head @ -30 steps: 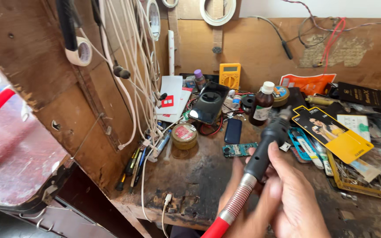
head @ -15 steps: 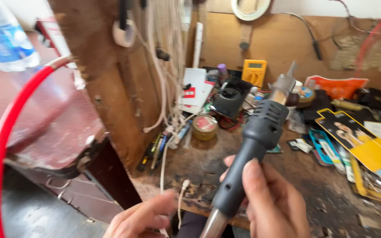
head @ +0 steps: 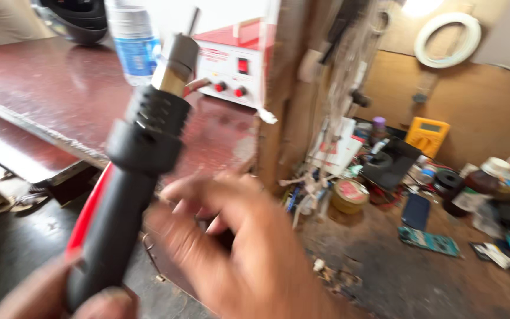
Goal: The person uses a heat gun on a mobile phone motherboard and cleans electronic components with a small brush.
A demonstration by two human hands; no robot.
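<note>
Black hot-air tool with a metal nozzle (head: 140,159) stands tilted across the left half of the view, nozzle toward 1 o'clock, its lower handle closed in the grip of the left hand (head: 72,298) at 7 o'clock, fingers pressed around it. Right hand (head: 237,248), blurred, hovers just beside the handle with fingers spread, holding nothing. Behind the nozzle at 12 o'clock stands a clear plastic bottle with a blue label (head: 132,44) on the reddish-brown tabletop (head: 42,88), near a white box-shaped unit with red top, red switch and red knobs (head: 234,68). At 3 o'clock, on the cluttered dark workbench (head: 385,277), lie a round tin with a red-and-yellow label (head: 349,195), a yellow meter (head: 427,134), a dark brown bottle with a white cap (head: 482,183) and a green circuit board (head: 429,241). Motion blur hides label details; the tool's cord end is cut off.
</note>
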